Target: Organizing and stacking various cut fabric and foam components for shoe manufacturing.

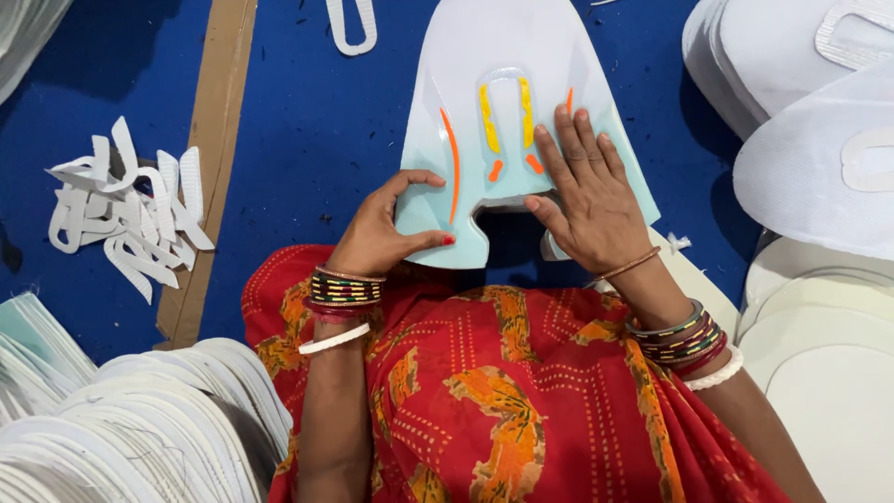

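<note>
A pale blue shoe-upper shaped sheet [507, 56] lies on the blue floor in front of my lap. It bears a raised U-shaped outline with yellow, orange and red strips inside and beside it. My left hand [386, 228] pinches the sheet's lower left lobe between thumb and fingers. My right hand [587, 200] lies flat on the sheet's right side, fingers spread just right of the coloured strips, thumb at the cut-out's edge.
A heap of white cut-out scraps [126, 210] lies at left beside a cardboard strip [209, 158]. Stacks of white sheets [140, 438] fill the lower left. More white uppers [819, 140] are piled at right. A white U-shaped scrap [352, 28] lies at top.
</note>
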